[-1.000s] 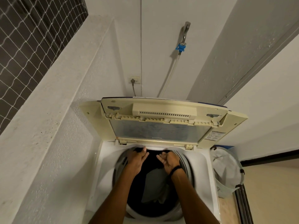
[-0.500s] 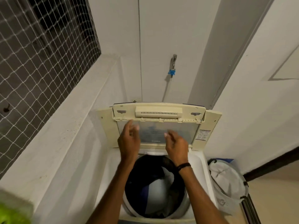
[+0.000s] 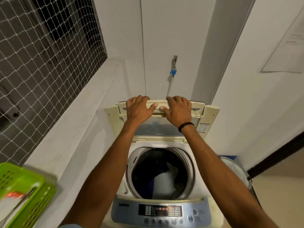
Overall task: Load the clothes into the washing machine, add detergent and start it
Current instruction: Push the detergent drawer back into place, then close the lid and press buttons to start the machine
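Observation:
A top-loading washing machine stands in front of me with its cream lid raised and folded against the wall. Dark and white clothes lie inside the drum. My left hand and my right hand both grip the lid's top edge, fingers curled over it and thumbs on the front face. A black band circles my right wrist. The control panel with lit indicators and round buttons sits at the machine's near edge.
A green plastic basket rests on the white ledge at lower left. A white laundry bag stands to the right of the machine. A tap with a blue fitting and hose hangs on the wall behind. Netting covers the window at left.
Both hands came up out of the drum and rose to the lid's top edge, which they now grip. The view pulled back, showing the control panel and green basket.

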